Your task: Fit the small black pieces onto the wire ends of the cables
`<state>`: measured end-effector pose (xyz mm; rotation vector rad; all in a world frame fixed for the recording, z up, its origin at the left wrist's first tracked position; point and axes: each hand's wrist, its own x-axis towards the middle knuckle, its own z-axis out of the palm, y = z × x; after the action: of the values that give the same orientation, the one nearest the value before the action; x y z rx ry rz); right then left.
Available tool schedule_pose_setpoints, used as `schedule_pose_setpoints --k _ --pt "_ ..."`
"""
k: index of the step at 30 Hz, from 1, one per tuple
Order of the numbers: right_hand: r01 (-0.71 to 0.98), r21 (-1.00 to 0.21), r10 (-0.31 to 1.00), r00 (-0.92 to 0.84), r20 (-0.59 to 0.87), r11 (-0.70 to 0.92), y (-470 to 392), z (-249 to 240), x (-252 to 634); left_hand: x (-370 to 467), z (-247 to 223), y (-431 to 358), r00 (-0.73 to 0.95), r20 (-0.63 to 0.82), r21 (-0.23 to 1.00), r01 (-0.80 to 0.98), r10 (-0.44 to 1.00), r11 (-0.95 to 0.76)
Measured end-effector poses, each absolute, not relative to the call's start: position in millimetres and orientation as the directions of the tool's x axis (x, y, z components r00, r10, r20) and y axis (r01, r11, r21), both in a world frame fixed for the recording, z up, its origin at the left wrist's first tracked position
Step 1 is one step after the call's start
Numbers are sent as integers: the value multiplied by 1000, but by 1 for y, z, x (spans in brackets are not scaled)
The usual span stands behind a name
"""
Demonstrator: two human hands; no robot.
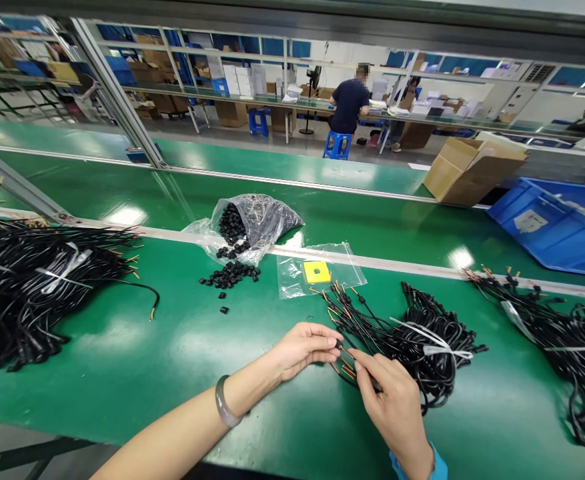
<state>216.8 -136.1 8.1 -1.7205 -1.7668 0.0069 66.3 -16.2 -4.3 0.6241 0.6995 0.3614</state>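
Observation:
My left hand (308, 350) pinches a small black part (339, 344) between thumb and fingertips. Close on its right, my right hand (388, 393) has thumb and forefinger closed on a thin cable end with orange wire showing. Just behind and to the right lies a tied bundle of black cables (435, 340), its bare coloured ends pointing left. A clear bag with a yellow square (316, 271) rests beyond my hands. Small black caps (232, 274) lie loose in front of an open plastic bag (267, 220) holding more of them.
Large cable bundles lie at the left (27, 287) and right (547, 327) of the green table (172, 407). A blue bin (562, 223) and a cardboard box (459, 167) stand at the back right. Metal posts cross the left side. A person (349, 103) sits farther back.

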Motion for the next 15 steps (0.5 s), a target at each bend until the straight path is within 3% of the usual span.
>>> schedule_pose_setpoints --k 7,15 --pt "701 -696 909 173 379 158 -132 19 215 66 -6 -19 725 -486 599 -129 488 790" --pt "664 -729 911 179 371 166 -126 18 208 64 -1 -18 725 -477 570 -175 497 803"
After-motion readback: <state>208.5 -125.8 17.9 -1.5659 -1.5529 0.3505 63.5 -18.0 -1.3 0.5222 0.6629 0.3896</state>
